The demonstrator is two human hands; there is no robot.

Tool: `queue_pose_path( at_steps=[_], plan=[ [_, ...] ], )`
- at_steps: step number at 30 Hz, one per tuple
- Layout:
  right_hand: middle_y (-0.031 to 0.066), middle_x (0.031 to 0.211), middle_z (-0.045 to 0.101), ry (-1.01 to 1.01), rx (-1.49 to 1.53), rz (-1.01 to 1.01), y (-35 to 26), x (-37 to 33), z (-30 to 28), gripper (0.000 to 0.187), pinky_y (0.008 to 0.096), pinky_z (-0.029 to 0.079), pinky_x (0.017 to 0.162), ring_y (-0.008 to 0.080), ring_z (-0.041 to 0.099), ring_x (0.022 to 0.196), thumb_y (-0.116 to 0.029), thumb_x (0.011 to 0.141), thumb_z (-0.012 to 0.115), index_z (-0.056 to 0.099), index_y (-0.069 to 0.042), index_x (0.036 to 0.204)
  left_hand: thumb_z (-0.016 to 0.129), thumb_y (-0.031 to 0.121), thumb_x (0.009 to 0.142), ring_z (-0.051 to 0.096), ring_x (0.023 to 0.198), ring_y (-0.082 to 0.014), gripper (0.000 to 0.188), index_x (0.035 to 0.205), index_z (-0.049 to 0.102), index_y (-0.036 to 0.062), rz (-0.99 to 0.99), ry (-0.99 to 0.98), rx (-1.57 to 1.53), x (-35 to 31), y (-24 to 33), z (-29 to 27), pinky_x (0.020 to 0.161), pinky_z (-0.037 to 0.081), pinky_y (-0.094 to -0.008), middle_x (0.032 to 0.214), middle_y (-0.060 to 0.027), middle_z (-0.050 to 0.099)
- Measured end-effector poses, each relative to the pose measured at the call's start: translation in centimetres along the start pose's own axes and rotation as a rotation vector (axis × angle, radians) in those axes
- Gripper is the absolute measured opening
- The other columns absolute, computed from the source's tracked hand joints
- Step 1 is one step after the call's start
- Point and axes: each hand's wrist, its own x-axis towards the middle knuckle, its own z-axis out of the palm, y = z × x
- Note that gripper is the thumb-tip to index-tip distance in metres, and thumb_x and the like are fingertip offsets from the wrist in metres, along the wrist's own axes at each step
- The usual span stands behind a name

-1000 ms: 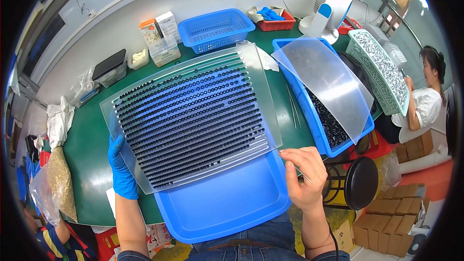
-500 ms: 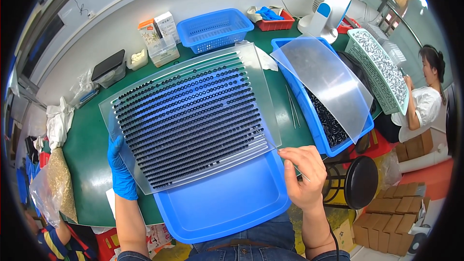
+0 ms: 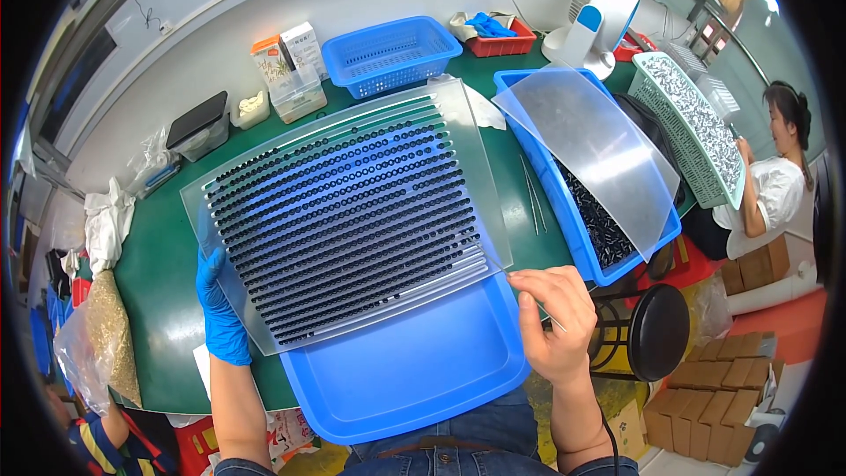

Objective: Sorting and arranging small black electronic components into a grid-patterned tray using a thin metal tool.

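My left hand [image 3: 222,308], in a blue glove, grips the left edge of a clear grooved plate [image 3: 490,167]. Rows of small round black parts [image 3: 344,211] fill most of the grooves; a few grooves at the near and far edges show bare stretches. The plate rests tilted over a shallow blue tray [image 3: 405,392]. Bare, my right hand [image 3: 557,317] pinches a thin metal pick [image 3: 504,271] whose tip reaches the plate's right side, by the row ends. The fine shape of the tip is too small to tell.
Right of the plate lie metal tweezers [image 3: 533,196] and a blue bin [image 3: 577,257] of black parts, partly covered by a clear sheet [image 3: 599,141]. Behind stand a blue basket [image 3: 392,57], boxes [image 3: 291,70] and a fan [image 3: 599,22]. A co-worker [image 3: 775,172] sits far right; a stool [image 3: 656,330] stands nearer.
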Motion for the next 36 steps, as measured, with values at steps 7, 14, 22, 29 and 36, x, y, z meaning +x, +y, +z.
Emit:
queue_pose_path(
  at_steps=[7,14,22,29,36],
  plan=[
    [0.0119,0.089,0.071,0.021,0.051,0.048,0.3,0.0,0.4,0.013,0.0351,0.049,0.072,0.0265,0.065,0.08,0.006,0.081,0.061,0.068,0.001,0.091,0.068,0.034,0.075,0.032,0.143,-0.0306,0.093,0.155,0.026,0.0092,-0.024,0.001,-0.006,0.3,-0.5,-0.8,0.119,0.025,-0.0455,0.157,-0.0127,0.031],
    [0.0108,0.086,0.069,-0.042,0.012,0.022,0.0,2.6,0.2,0.01,0.0348,0.049,0.069,0.028,0.063,0.077,0.005,0.083,0.062,0.067,0.0,0.09,0.067,0.032,0.075,0.031,0.144,-0.0309,0.092,0.155,0.027,0.0094,0.009,0.007,-0.027,0.0,-0.2,0.0,0.119,0.024,-0.0457,0.157,-0.0127,0.03],
    [0.0089,0.082,0.067,0.018,0.009,-0.033,0.8,3.8,0.8,0.005,0.0319,0.049,0.067,0.0229,0.062,0.074,-0.003,0.091,0.061,0.066,-0.002,0.089,0.068,0.029,0.074,0.034,0.142,-0.0298,0.092,0.154,0.028,0.0082,0.017,-0.025,-0.028,0.3,-0.3,0.1,0.119,0.026,-0.045,0.156,-0.0133,0.033],
    [0.0111,0.08,0.064,0.103,-0.132,0.07,2.2,2.1,-2.1,0.011,0.031,0.047,0.065,0.0215,0.061,0.071,-0.002,0.093,0.057,0.064,0.003,0.085,0.067,0.032,0.075,0.031,0.144,-0.0311,0.092,0.155,0.027,0.0094,0.015,0.012,-0.006,0.0,0.0,0.1,0.119,0.024,-0.0452,0.156,-0.0138,0.032],
    [0.0115,0.079,0.066,-0.102,-0.113,0.278,6.5,-2.4,0.4,0.012,0.0365,0.049,0.066,0.0277,0.063,0.07,-0.008,0.092,0.061,0.065,0.001,0.085,0.067,0.033,0.075,0.03,0.144,-0.0315,0.093,0.155,0.026,0.0095,0.055,0.022,0.02,0.1,-0.4,-0.8,0.12,0.023,-0.0458,0.157,-0.0136,0.03]
  ],
)
